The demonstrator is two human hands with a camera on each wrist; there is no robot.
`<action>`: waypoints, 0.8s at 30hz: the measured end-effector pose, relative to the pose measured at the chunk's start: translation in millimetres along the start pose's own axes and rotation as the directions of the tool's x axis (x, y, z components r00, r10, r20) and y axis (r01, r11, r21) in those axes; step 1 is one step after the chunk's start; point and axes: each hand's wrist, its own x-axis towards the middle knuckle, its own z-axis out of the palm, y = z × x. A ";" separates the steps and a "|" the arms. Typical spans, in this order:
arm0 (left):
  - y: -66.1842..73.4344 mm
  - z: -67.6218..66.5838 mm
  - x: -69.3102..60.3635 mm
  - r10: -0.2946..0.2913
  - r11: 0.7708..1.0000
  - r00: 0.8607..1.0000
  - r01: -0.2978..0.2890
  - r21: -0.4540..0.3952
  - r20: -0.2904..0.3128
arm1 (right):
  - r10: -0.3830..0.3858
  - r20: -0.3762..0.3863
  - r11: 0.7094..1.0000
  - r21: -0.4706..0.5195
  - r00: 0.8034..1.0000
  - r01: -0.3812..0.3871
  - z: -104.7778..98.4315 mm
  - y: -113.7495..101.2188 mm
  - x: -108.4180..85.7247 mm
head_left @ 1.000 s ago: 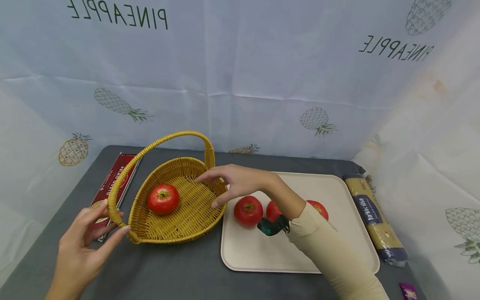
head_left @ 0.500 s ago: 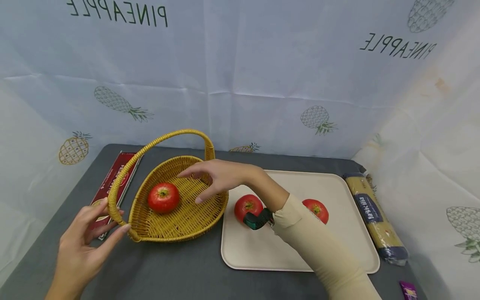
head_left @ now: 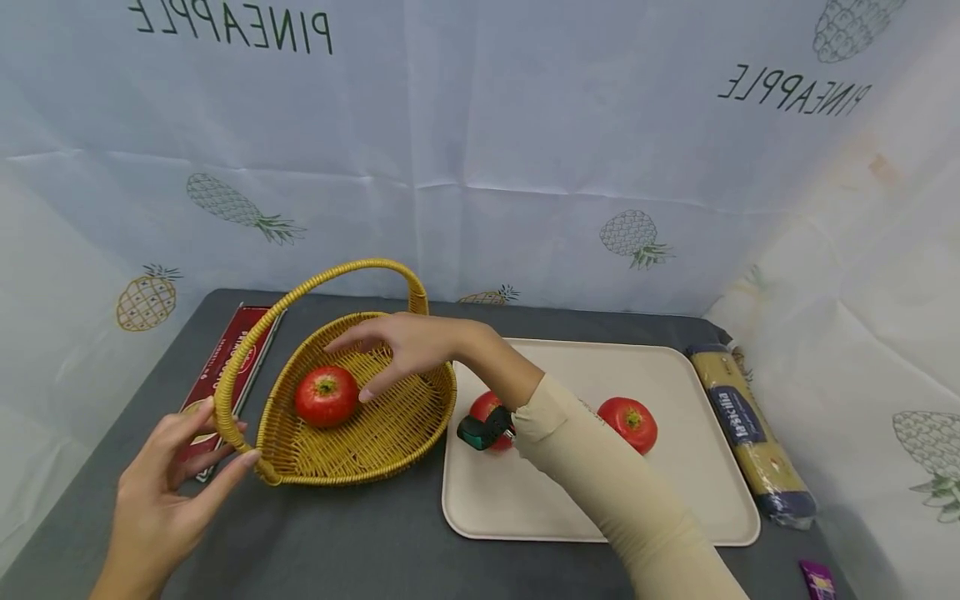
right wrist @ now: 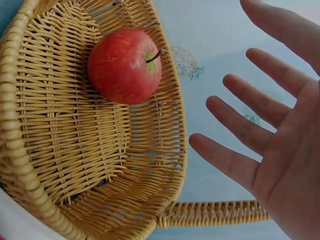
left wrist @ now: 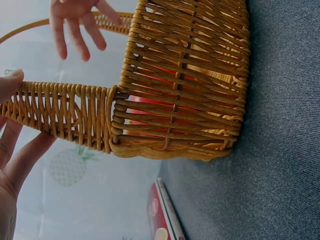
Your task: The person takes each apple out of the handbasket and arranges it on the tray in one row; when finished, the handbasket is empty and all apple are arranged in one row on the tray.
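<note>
My left hand (head_left: 168,487) holds the near left end of the handle of a yellow wicker basket (head_left: 382,442), thumb on one side and fingers on the other. A red apple (head_left: 327,397) lies in the basket's left part. My right hand (head_left: 408,342) is over the basket with its fingers spread and nothing in them. In the right wrist view the apple (right wrist: 122,65) sits inside the weave with its stem showing, apart from the open palm (right wrist: 300,155). The left wrist view shows the thumb and fingers on the handle (left wrist: 65,110).
A beige tray (head_left: 540,508) stands right of the basket, with one red apple (head_left: 628,423) in plain sight and another (head_left: 486,407) partly behind my wrist. Red flat box (head_left: 243,342) lies behind left; a pasta bag (head_left: 742,433) and purple packet (head_left: 817,579) lie right.
My right hand has moved left across the basket, from its right rim to close beside the apple. The left hand and the basket have stayed in place.
</note>
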 end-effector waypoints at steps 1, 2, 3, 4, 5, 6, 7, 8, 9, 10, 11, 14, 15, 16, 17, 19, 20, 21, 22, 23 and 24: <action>0.1 0.0 0.1 0.003 1.000 1.000 -0.003 -0.001 0.000 | 0.005 0.003 1.000 -0.004 1.000 -0.005 0.0 0.0 2.5; 0.0 0.1 0.3 0.005 1.000 1.000 -0.005 -0.003 -0.001 | 0.009 0.005 1.000 -0.004 1.000 -0.009 -0.1 -0.1 5.1; 0.0 0.1 0.5 0.007 1.000 1.000 -0.007 -0.006 -0.002 | 0.014 0.009 1.000 0.003 1.000 -0.014 -0.1 -0.2 7.9; -0.1 0.4 0.9 0.010 1.000 1.000 -0.010 -0.014 -0.004 | 0.019 0.010 1.000 0.004 1.000 -0.019 -0.2 -0.7 10.5; -0.2 0.5 1.0 0.012 1.000 1.000 -0.012 -0.016 -0.005 | 0.020 0.011 1.000 0.002 1.000 -0.020 -0.4 -1.0 13.5; -0.3 0.6 1.0 0.013 1.000 1.000 -0.013 -0.018 -0.006 | 0.019 0.013 1.000 0.002 1.000 -0.019 -0.5 -1.3 16.5; -0.4 0.7 1.0 0.014 1.000 1.000 -0.014 -0.018 -0.008 | 0.017 0.015 1.000 0.006 1.000 -0.017 -0.7 -1.8 19.4; -0.3 0.7 0.8 0.012 1.000 1.000 -0.012 -0.015 -0.009 | 0.015 0.018 1.000 0.008 1.000 -0.015 -0.8 -2.5 22.3; -0.4 0.7 0.6 0.013 1.000 1.000 -0.014 -0.021 -0.011 | 0.013 0.021 1.000 0.005 1.000 -0.013 -1.0 -3.1 25.1; -0.7 0.9 0.5 0.014 1.000 1.000 -0.015 -0.023 -0.012 | 0.014 0.022 1.000 -0.006 1.000 -0.014 -1.4 -3.9 27.6; -0.8 0.7 0.4 0.011 1.000 1.000 -0.011 -0.011 -0.011 | 0.016 0.025 1.000 -0.011 1.000 -0.016 -1.8 -4.4 30.2; -0.9 0.5 0.2 0.013 1.000 1.000 -0.013 -0.011 -0.010 | 0.020 0.033 1.000 -0.025 0.999 -0.019 -3.1 -6.6 36.5; -0.9 0.5 0.2 0.015 1.000 1.000 -0.015 -0.013 -0.010 | 0.023 0.036 0.999 -0.030 0.999 -0.022 -3.5 -7.1 38.6; -0.8 0.4 0.3 0.014 1.000 1.000 -0.014 -0.010 -0.009 | 0.026 0.041 0.999 -0.026 0.999 -0.025 -3.6 -7.6 40.7; -0.8 0.3 0.4 0.015 1.000 1.000 -0.015 -0.010 -0.008 | 0.028 0.045 0.999 -0.024 0.999 -0.026 -3.6 -8.0 42.5; -0.8 0.2 0.4 0.019 1.000 1.000 -0.019 -0.015 -0.007 | 0.042 0.053 0.999 -0.010 0.998 -0.041 -2.7 -8.5 46.3; -0.9 0.2 0.4 0.022 1.000 1.000 -0.022 -0.020 -0.007 | 0.047 0.057 0.999 -0.006 0.997 -0.046 -2.0 -8.5 48.2; -0.9 0.2 0.5 0.025 0.999 1.000 -0.025 -0.025 -0.007 | 0.051 0.062 0.999 0.004 0.997 -0.052 -1.1 -8.0 50.1; -0.9 0.2 0.5 0.026 0.999 1.000 -0.026 -0.026 -0.006 | 0.052 0.066 0.999 0.013 0.996 -0.053 -0.4 -7.5 51.7; -1.0 0.2 0.4 0.028 0.999 1.000 -0.028 -0.028 -0.005 | 0.056 0.069 0.998 0.014 0.996 -0.057 0.5 -7.0 53.4; -1.2 0.3 0.1 0.032 0.999 0.999 -0.032 -0.033 -0.005 | 0.060 0.073 0.998 0.014 0.995 -0.061 1.6 -6.0 55.2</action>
